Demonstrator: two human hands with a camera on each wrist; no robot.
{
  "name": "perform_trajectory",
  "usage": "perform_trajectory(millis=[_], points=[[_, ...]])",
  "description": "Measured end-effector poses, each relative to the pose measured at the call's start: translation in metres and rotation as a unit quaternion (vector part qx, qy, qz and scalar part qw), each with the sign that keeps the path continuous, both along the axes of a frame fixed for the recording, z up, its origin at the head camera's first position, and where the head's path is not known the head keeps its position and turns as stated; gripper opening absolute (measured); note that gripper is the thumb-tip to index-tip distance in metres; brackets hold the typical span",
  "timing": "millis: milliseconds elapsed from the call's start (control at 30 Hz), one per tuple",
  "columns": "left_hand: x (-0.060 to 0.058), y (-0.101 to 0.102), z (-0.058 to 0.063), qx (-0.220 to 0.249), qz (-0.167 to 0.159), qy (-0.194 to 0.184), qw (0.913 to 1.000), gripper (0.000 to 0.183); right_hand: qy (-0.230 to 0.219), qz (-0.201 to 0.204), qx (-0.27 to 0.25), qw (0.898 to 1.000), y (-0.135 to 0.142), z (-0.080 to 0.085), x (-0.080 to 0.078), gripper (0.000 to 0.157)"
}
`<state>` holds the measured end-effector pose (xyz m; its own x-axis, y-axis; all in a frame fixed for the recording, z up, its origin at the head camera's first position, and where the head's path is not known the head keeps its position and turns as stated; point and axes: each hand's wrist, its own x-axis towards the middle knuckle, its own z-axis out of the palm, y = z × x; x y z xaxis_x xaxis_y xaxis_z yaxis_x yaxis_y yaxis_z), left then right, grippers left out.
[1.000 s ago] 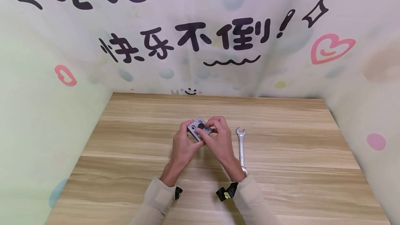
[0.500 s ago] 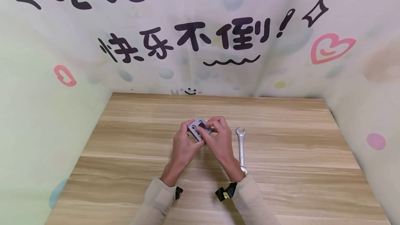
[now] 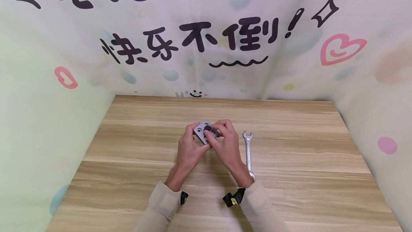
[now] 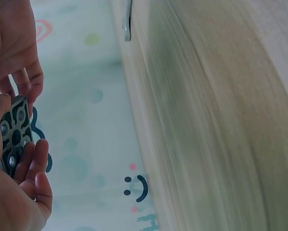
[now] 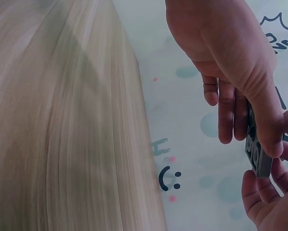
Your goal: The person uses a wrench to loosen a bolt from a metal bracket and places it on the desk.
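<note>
A small square grey metal plate (image 3: pixel 199 129) with several holes is held above the table between both hands. My left hand (image 3: pixel 187 150) grips its left and near edges. On the plate's upper face, a black round-headed piece (image 3: pixel 207 128) stands near the middle, pinched by the thumb and index finger of my right hand (image 3: pixel 227 146). Whether it is a knob or a bolt I cannot tell. The ribbed underside of the plate (image 4: pixel 16 137) shows in the left wrist view, with fingers around it. In the right wrist view, the plate (image 5: pixel 264 164) appears nearly edge-on.
A silver open-ended wrench (image 3: pixel 248 151) lies on the wooden table (image 3: pixel 299 160), just right of the right hand; its near end is partly behind the wrist. A printed fabric wall (image 3: pixel 154 78) closes off the back and both sides of the table.
The right thumb and index finger shift slightly around the black piece, whose head turns or tilts a little. The plate and left hand stay almost in place.
</note>
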<state>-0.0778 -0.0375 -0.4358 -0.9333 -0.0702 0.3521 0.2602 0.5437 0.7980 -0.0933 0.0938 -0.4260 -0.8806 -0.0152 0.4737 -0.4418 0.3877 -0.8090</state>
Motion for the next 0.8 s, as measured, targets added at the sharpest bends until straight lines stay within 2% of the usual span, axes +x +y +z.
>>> perform_trajectory(millis=[367, 800], points=[[0.0012, -0.0012, -0.0007, 0.008, -0.001, -0.001, 1.0, 0.069, 0.021, 0.014, 0.02, 0.999, -0.0002, -0.0003, 0.0007, 0.019], [0.0006, -0.0022, -0.0016, 0.005, -0.003, 0.008, 1.0, 0.069, -0.013, 0.031, 0.012, 0.999, 0.0009, 0.0007, 0.0018, 0.029]])
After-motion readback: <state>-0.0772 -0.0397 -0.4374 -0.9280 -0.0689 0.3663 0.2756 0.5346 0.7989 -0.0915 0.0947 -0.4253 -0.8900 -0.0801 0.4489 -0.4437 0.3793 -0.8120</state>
